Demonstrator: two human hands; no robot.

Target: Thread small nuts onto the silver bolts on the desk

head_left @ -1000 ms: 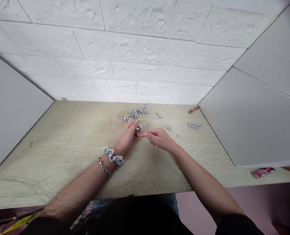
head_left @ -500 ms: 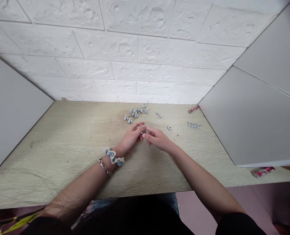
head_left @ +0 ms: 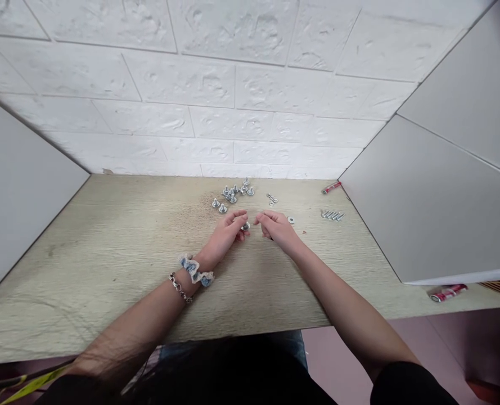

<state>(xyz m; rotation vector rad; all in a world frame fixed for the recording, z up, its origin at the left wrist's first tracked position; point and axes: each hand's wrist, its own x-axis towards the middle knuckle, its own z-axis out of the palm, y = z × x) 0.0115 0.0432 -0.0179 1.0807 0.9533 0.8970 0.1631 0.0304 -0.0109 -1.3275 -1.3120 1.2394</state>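
My left hand (head_left: 229, 229) pinches a bolt with a washer (head_left: 245, 226) between thumb and fingers, just above the table (head_left: 148, 247). A little to the right, my right hand (head_left: 275, 229) is closed, its fingers curled inward and apart from the bolt. Whatever it may hold is hidden, though a small dark spot shows under the fingers. Beyond my left hand stands a loose group of bolts with washers (head_left: 232, 197), threads upward. One loose washer (head_left: 291, 220) lies right by my right hand. Several small nuts (head_left: 272, 199) rest farther back.
A row of screws (head_left: 333, 215) lies to the right. One red battery (head_left: 331, 188) is at the back right corner and another red battery (head_left: 449, 293) near the front right edge. A white brick wall (head_left: 216, 124) and grey side panels (head_left: 447, 202) bound the table.
My right hand has drawn away to the right from the bolt, curling its fingers. My left hand keeps hold of the bolt. The whole view has shifted slightly.
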